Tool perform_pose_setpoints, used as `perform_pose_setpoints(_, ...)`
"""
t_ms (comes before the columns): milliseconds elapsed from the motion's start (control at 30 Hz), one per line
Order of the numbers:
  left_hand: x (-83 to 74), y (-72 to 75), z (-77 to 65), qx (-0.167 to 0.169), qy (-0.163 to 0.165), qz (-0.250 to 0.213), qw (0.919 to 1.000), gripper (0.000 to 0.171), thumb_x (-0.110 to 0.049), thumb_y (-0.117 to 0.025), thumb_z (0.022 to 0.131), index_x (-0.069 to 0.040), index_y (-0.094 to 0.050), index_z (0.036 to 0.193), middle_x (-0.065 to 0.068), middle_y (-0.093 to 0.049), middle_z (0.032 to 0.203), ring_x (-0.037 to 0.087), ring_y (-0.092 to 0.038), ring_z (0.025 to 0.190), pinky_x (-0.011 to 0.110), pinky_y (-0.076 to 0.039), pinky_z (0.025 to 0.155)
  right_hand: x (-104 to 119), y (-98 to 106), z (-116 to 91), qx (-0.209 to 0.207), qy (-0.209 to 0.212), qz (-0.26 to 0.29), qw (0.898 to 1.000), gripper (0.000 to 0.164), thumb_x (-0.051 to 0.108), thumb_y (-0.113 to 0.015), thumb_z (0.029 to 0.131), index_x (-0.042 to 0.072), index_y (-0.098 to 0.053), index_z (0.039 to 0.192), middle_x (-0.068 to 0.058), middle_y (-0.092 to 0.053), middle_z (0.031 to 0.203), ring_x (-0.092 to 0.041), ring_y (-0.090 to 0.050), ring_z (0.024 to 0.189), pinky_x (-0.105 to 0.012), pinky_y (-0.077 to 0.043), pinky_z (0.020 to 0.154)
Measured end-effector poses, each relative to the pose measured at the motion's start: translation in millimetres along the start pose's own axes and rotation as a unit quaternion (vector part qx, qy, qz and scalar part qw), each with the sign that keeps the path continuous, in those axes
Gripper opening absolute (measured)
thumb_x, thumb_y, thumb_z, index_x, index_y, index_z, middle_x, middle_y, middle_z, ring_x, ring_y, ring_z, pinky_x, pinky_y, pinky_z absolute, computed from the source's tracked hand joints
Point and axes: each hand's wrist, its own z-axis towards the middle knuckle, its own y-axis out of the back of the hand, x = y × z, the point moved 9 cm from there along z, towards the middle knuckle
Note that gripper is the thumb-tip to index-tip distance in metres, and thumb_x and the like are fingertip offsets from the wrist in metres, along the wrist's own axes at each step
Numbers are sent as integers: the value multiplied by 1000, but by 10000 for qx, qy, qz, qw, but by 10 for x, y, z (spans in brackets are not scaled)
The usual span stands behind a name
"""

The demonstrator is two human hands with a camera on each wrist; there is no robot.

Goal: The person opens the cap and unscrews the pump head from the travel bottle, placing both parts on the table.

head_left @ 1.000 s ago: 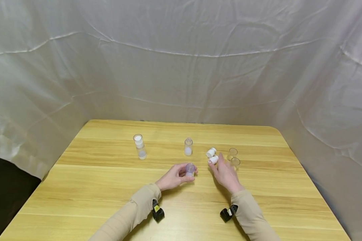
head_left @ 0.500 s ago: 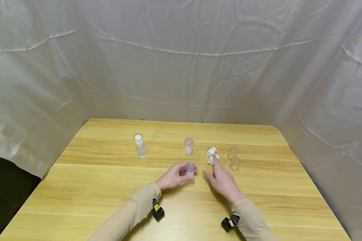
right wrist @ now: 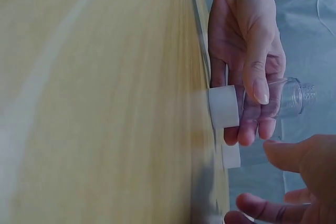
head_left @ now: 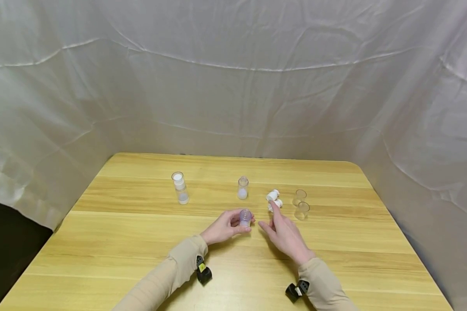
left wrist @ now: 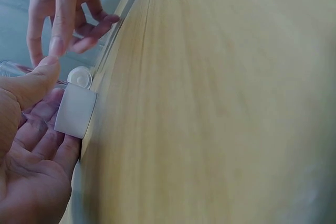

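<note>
My left hand [head_left: 226, 227] grips a small clear bottle [head_left: 245, 217], thumb on one side and fingers on the other. In the right wrist view, the bottle's white lower part [right wrist: 223, 107] and its clear threaded neck [right wrist: 308, 94] show; the neck has no cap on it. My right hand [head_left: 286, 235] is just right of it, thumb and fingers apart, holding nothing. Its index finger overlaps the nearer white pump head [head_left: 279, 203] in the head view; whether they touch I cannot tell. Another white pump head [head_left: 272, 195] lies right behind that one.
Behind the held bottle stands another uncapped clear bottle [head_left: 243, 188]. An assembled bottle [head_left: 180, 190] with a white top and clear cover stands farther left. Two clear caps [head_left: 300, 197] stand to the right. Pale fabric [head_left: 233, 108] surrounds the wooden table [head_left: 120, 259] at back and sides.
My right hand has drawn back and left from around the nearer pump head, which now lies turned a little differently. The left hand and its bottle have stayed in place.
</note>
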Motion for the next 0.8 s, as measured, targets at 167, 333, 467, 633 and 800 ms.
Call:
perform_pose_setpoints(167, 20, 0, -2, 8, 26, -51, 10000, 45, -7, -65, 96, 8, -52, 137, 25, -65, 130, 39, -61, 125, 39, -50, 112, 23, 6, 11, -127, 130, 325, 9993, 65, 22, -74, 92, 0, -42, 146, 0, -63, 87, -6, -54, 69, -20, -49, 61)
perform_pose_setpoints(333, 15, 2, -5, -13, 51, -21, 10000, 45, -8, -66, 96, 7, -53, 137, 25, -65, 131, 38, -61, 126, 40, -50, 112, 41, 6, 24, -102, 166, 845, 9962, 59, 19, -74, 92, 1, -47, 140, -10, -66, 101, -16, -63, 84, -29, -58, 74)
perform_pose_setpoints(467, 6, 4, -13, -44, 82, 37, 9999, 45, -9, -66, 96, 6, -53, 137, 24, -64, 132, 37, -62, 126, 39, -51, 112, 89, 20, 33, -133, 366, 1290, 9909, 56, 16, -75, 90, 0, -48, 137, -16, -65, 107, -23, -64, 93, -36, -62, 78)
perform_pose_setpoints(633, 3, 0, -12, -54, 133, 68, 9999, 47, -9, -67, 96, 5, -53, 139, 23, -63, 135, 36, -61, 126, 38, -51, 112, 146, 45, 45, -184, 569, 1724, 9832, 54, 15, -78, 88, 2, -51, 134, -19, -64, 111, -28, -64, 99, -40, -62, 82)
perform_pose_setpoints(800, 6, 2, -12, -60, 138, 87, 9998, 48, -9, -67, 96, 4, -52, 140, 23, -64, 134, 36, -62, 126, 36, -52, 111, 180, 49, 50, -182, 632, 1934, 9789, 53, 12, -78, 87, 3, -52, 132, -20, -64, 112, -30, -64, 100, -44, -62, 83)
